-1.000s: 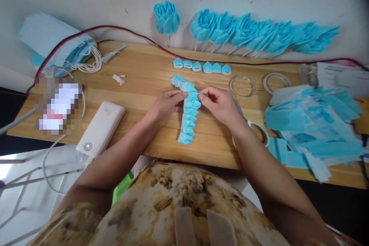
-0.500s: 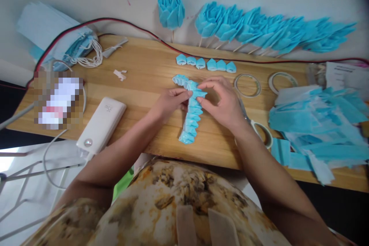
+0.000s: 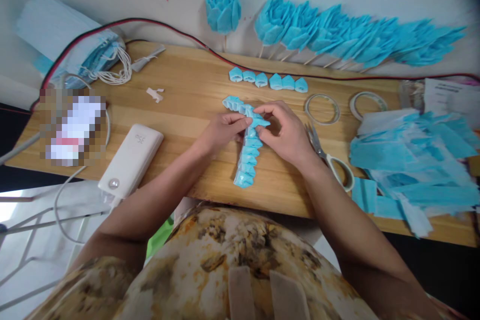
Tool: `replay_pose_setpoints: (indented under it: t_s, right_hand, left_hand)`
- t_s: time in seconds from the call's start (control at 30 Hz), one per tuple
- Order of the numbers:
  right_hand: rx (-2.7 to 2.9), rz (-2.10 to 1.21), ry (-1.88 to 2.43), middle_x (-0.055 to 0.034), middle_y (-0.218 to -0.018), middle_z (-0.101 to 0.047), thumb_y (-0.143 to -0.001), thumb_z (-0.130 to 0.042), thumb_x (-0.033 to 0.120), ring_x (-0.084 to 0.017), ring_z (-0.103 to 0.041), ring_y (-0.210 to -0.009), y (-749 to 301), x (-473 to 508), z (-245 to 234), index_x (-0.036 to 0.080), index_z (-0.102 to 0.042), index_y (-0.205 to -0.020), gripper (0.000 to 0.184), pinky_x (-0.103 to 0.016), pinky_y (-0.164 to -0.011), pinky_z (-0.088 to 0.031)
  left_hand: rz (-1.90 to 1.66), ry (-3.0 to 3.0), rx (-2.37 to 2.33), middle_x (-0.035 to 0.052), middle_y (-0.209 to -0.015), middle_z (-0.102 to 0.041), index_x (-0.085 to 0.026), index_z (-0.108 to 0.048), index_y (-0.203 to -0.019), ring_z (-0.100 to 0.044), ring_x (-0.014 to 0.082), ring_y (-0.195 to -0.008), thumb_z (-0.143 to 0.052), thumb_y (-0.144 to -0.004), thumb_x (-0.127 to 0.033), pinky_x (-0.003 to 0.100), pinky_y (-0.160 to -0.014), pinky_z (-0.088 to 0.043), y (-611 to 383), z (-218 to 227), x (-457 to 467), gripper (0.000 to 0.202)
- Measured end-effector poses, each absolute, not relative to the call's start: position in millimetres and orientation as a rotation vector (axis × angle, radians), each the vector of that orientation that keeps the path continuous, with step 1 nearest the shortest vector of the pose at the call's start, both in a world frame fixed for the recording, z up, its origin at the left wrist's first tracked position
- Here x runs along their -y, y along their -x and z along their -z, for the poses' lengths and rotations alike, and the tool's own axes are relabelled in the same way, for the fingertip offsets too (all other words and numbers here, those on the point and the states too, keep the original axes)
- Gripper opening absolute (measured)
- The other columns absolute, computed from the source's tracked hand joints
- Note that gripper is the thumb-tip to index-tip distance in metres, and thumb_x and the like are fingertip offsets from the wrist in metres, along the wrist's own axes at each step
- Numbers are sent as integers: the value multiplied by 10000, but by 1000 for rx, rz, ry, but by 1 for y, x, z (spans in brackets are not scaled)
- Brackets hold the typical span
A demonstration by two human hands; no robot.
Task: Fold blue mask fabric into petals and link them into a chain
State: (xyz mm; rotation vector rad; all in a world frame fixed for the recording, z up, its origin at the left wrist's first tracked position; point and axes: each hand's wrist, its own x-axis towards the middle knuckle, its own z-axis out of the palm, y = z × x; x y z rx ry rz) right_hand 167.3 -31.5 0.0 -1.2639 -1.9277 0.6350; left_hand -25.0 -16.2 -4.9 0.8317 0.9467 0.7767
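Observation:
Between my hands is a strip of folded blue petals point(image 3: 249, 157), made of thin fabric-like material with clear tape showing along its left edge. It bends near the top and runs down toward the table's front. My left hand point(image 3: 226, 132) pinches it from the left, thumb on top near the bend. From the right, the thumb and fingers of my right hand point(image 3: 284, 130) close on a pointed petal at the same spot. Beyond them, several small folded blue petals point(image 3: 287, 82) sit in a row on the wooden table point(image 3: 180, 110).
Scissors point(image 3: 325, 152) lie beside my right wrist, near two tape rolls point(image 3: 322, 109). Blue fabric pieces point(image 3: 412, 160) are heaped at right. Blue fabric flowers on sticks point(image 3: 275, 22) lean along the wall. A white power bank point(image 3: 131, 160), a blurred phone point(image 3: 75, 130) and stacked masks point(image 3: 75, 35) are left.
The view has shifted slightly. Both hands keep their grip on the petal strip, and the right fingers have moved only a little along the pointed petal.

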Motion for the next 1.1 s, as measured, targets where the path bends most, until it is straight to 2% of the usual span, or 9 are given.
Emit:
replay_pose_setpoints:
  t_s: [0.2, 0.3, 0.43, 0.53, 0.6, 0.7, 0.8, 1.0, 1.1]
  right_hand:
    - [1724, -861, 1214, -28, -1214, -742, -892, -722, 321, -228, -676, -1086, -178, 29, -3, 300, -711, -1186, 295, -406, -1011, -539]
    - [1533, -908, 1280, -16, -1084, -761, -958, -680, 418, -203, -685, -993, -183, 27, 0, 285, -746, -1063, 182, -362, -928, -549]
    - [1505, -1064, 1369, -14, -782, -711, -977, -628, 622, -164, -625, -724, -181, 26, 5, 236, -730, -792, 440, -311, -702, -498]
    - [1501, -1167, 1375, -6, -658, -634, -940, -613, 730, -137, -536, -600, -176, 28, 3, 223, -674, -687, 570, -295, -591, -418]
    - [1504, -1206, 1376, 8, -613, -582, -922, -647, 714, -129, -495, -577, -174, 29, 0, 221, -644, -661, 559, -291, -571, -376]
    - [1534, -1220, 1394, 31, -599, -535, -910, -704, 560, -117, -453, -577, -172, 30, -6, 215, -626, -665, 431, -288, -578, -333]
    - [1577, -1181, 1398, 42, -623, -532, -900, -671, 419, -109, -435, -588, -172, 30, -8, 206, -643, -705, 290, -288, -596, -334]
    - [1689, -1053, 1394, 36, -659, -562, -893, -628, 363, -107, -421, -602, -172, 30, -8, 197, -664, -758, 217, -281, -602, -342]
    - [1719, -989, 1423, 27, -671, -588, -888, -623, 353, -111, -438, -610, -172, 30, -9, 196, -670, -765, 205, -279, -605, -346]
  left_hand:
    - [-801, -759, -962, 14, -722, -719, -124, -737, -812, -654, 108, -627, -792, -894, -278, 226, -646, -558, 26, 5, 14, 182]
    - [-804, -756, -962, 17, -714, -711, -125, -728, -798, -656, 107, -620, -806, -887, -300, 224, -633, -561, 26, 4, 13, 212]
    - [-818, -780, -948, 3, -672, -684, -133, -720, -760, -624, 94, -589, -833, -859, -326, 215, -624, -556, 28, 6, 14, 245]
    - [-822, -795, -918, 8, -668, -689, -135, -713, -739, -629, 102, -606, -857, -825, -354, 215, -625, -554, 29, 8, 14, 277]
    - [-815, -808, -912, 15, -676, -697, -131, -713, -741, -633, 106, -616, -859, -820, -363, 214, -621, -547, 29, 8, 14, 285]
    - [-806, -828, -928, 18, -686, -699, -129, -706, -746, -639, 110, -621, -843, -838, -366, 225, -639, -558, 29, 8, 14, 289]
    - [-802, -831, -926, 14, -684, -689, -128, -690, -746, -645, 110, -626, -830, -859, -368, 227, -652, -565, 29, 9, 13, 300]
    - [-801, -833, -898, 24, -704, -702, -128, -676, -762, -665, 115, -647, -816, -873, -369, 229, -667, -573, 31, 11, 12, 300]
    - [-804, -839, -880, 47, -725, -719, -124, -685, -782, -685, 138, -663, -816, -863, -432, 255, -674, -589, 31, 12, 13, 344]
